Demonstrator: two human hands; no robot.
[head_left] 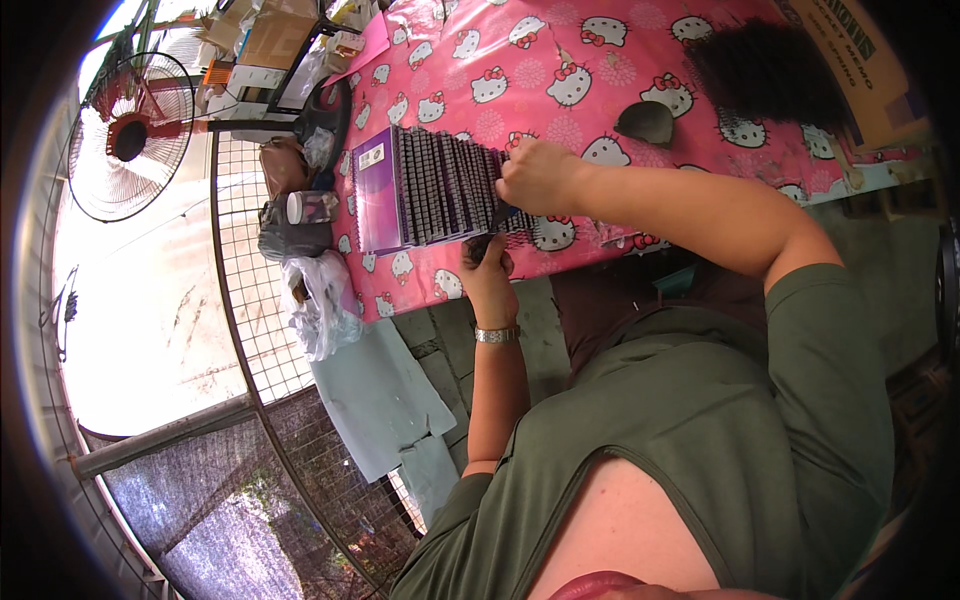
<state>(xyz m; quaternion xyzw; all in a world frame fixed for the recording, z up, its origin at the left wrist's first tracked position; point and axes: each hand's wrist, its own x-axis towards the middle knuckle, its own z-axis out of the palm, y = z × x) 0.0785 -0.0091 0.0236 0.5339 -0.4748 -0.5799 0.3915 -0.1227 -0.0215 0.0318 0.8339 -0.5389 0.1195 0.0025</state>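
A row of overlapping spiral notebooks [440,190] with dark coil bindings lies on the pink table. The purple cover [378,205] of the leftmost one faces up. At the row's right end my right hand [540,178] is closed, its fingertips against the notebooks; what it grips is hidden. My left hand [490,282], with a metal watch [497,335] on the wrist, is at the table's near edge by the notebooks' lower corner. Its fingers are closed around a small dark thing [478,246] that I cannot make out.
A dark curved scoop-like piece [646,122] lies right of my hands. Farther right are a heap of black, wiry strands [755,70] and a cardboard box [860,75]. Plastic bags [322,305] and a jar [310,207] line the table's left edge. A fan [130,138] stands beyond.
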